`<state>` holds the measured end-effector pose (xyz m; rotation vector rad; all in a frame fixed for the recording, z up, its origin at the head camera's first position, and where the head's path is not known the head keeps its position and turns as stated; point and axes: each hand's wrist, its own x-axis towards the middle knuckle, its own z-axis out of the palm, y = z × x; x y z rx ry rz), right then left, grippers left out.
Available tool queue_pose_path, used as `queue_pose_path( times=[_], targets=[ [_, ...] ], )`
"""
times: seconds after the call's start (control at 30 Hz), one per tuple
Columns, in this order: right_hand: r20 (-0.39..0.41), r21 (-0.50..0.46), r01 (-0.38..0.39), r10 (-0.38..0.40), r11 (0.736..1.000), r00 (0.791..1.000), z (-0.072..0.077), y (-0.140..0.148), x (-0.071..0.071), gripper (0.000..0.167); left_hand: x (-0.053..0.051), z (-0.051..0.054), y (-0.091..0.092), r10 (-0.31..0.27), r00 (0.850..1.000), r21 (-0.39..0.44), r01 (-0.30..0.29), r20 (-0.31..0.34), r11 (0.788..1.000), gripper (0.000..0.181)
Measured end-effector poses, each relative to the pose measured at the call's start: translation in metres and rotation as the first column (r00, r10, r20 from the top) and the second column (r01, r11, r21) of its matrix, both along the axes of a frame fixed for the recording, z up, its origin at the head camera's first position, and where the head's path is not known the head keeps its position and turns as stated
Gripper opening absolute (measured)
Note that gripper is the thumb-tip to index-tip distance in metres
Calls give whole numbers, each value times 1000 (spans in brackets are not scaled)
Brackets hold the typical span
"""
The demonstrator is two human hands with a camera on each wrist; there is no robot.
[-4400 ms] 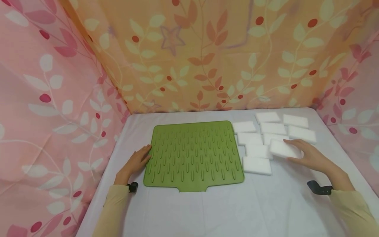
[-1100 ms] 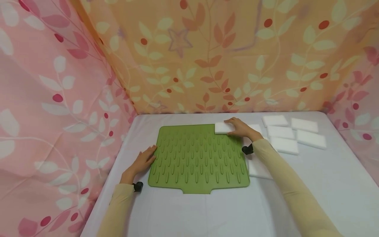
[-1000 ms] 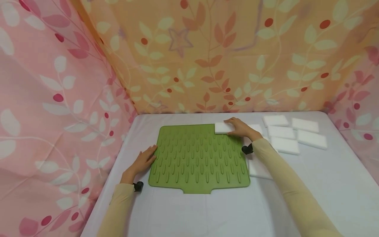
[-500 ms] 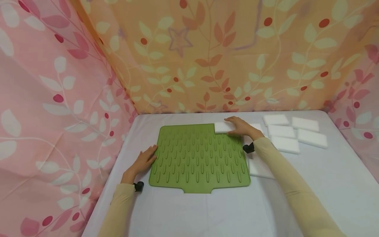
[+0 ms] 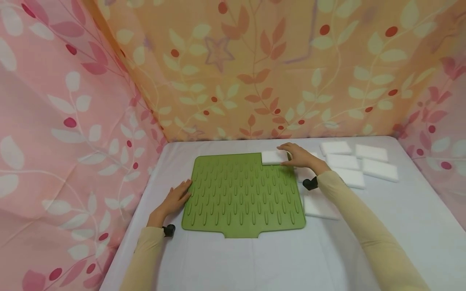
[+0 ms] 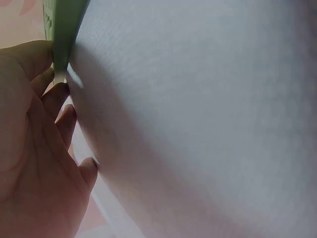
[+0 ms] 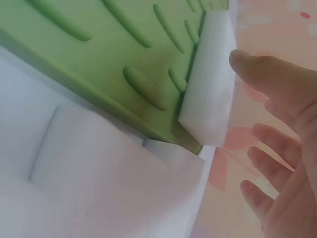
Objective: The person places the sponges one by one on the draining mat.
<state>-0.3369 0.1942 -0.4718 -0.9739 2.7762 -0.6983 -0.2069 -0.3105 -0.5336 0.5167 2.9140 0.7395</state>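
Observation:
A green ridged mat lies flat on the white table. One white foam sponge block rests on its far right corner, its long side along the back edge. My right hand is at the block's right end, fingers parted. In the right wrist view the thumb is beside the sponge, perhaps touching it, while the other fingers stand apart from it. At the mat's left edge, my left hand rests with fairly straight fingers, fingertips against the rim; the left wrist view shows them by the green edge.
More white sponge blocks lie right of the mat, such as a near one and a far right one; my right forearm partly hides some. Floral cloth walls enclose the table at the back and sides.
The right hand has carried a sponge from the right-hand group onto the mat's far right corner. Over the last half second it has loosened and shifted slightly right. The left hand stays put.

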Motion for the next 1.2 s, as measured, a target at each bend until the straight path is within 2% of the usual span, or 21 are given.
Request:
queue_pose_path(
  times=[0.2,0.5,0.77,1.2],
  targets=[
    [-6,-17,7,-7,1000,1000,8,6,6,70,1,-1,-2,2,1000,7,-2,6,1000,55],
    [-24,-51,19,-20,999,1000,8,25,11,69,1,-4,-3,0,1000,13,0,11,1000,56],
    [-26,-47,32,-34,998,999,16,42,22,69,1,0,-2,11,1000,16,-11,18,1000,57],
    [-92,-69,84,-90,994,992,12,79,35,68,-1,-2,-1,4,1000,3,-4,14,1000,56]
  ],
)
